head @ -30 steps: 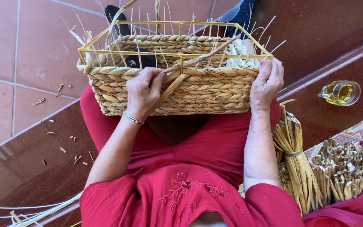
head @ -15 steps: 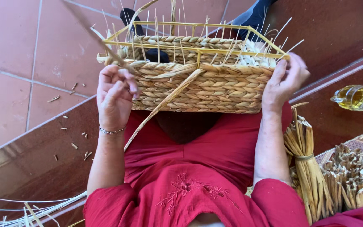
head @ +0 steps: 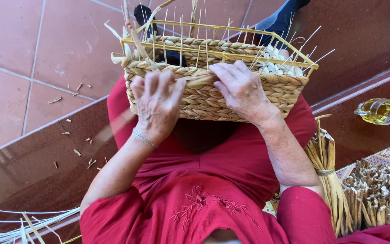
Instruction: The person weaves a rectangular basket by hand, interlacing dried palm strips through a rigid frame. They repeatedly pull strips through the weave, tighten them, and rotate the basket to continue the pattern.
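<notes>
A half-woven straw basket (head: 276, 92) on a yellow wire frame (head: 231, 54) rests on my lap, against my red dress. My left hand (head: 156, 104) lies on its near left side, fingers bent over the braided top row, pinching a flat straw strand (head: 136, 38) that runs up past the frame's left corner. My right hand (head: 242, 90) presses flat on the middle of the near wall, fingers spread toward the rim. Thin upright stakes stick up all along the rim.
Tied bundles of straw (head: 328, 174) and a heap of cut straw ends (head: 378, 194) lie at my right. A small glass jug of yellow liquid (head: 380, 110) stands on the dark step. Loose pale strands (head: 28, 223) and scraps litter the red tiles at left.
My right hand has slid from the basket's right end to the middle of its near wall. My left hand has dropped onto the rim, and the long strand no longer hangs down the front.
</notes>
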